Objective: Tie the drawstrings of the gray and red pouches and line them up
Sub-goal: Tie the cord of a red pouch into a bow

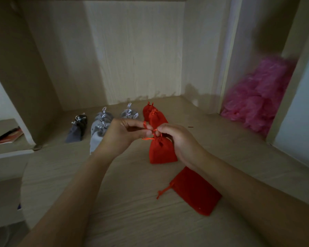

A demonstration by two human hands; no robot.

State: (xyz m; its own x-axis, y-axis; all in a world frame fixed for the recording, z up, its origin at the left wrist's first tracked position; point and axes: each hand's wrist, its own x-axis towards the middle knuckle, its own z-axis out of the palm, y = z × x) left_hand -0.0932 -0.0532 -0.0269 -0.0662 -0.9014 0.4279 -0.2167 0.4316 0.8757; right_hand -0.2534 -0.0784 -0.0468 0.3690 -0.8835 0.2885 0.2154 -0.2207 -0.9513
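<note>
A red pouch [161,151] hangs upright just above the wooden surface, gathered at its neck. My left hand [125,133] pinches one red drawstring loop at the neck. My right hand [177,138] pinches the other strand and curls behind the pouch's top. Behind them two tied red pouches [156,116] lie in a line. To their left lie tied light gray pouches [100,129], another gray one [129,114] and a dark gray pouch [78,128]. An untied red pouch [194,192] lies flat under my right forearm, its string trailing left.
The wooden surface [132,202] sits inside a light wood alcove with a back wall and side panels. A heap of pink material [260,97] fills the compartment at the right. A lower shelf with a reddish item [11,135] is at the left.
</note>
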